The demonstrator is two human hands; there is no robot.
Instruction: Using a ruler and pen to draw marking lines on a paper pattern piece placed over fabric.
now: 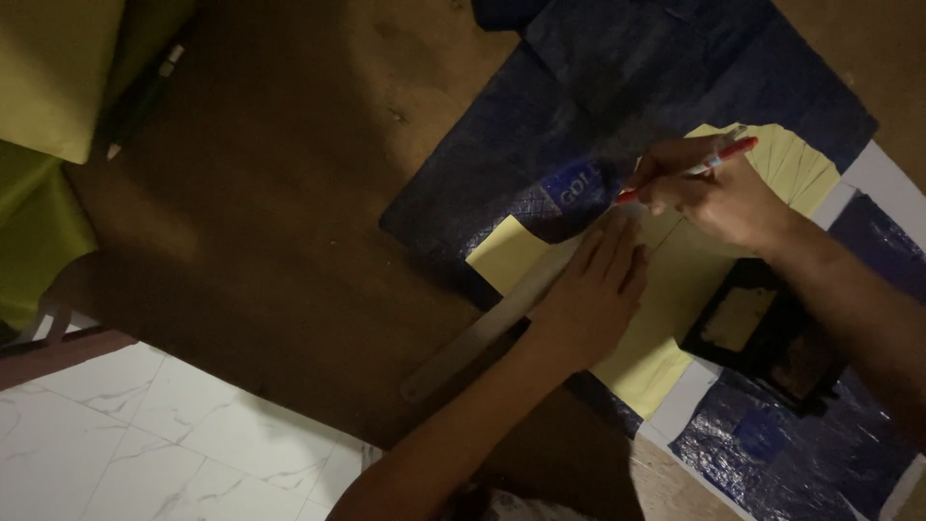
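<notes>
Dim brown tabletop (270, 222) carried yellow paper (675, 289) near its right edge. Left hand (588, 299) pressed flat on a ruler (482, 333), partly hidden. Right hand (714, 193) gripped a red pen (709, 164).

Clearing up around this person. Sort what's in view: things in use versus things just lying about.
In use:
left hand pressing the ruler
right hand holding the red pen
yellow paper under both

Lying about:
dark blue sheets
black block
green fabric
marker at the far left
</notes>
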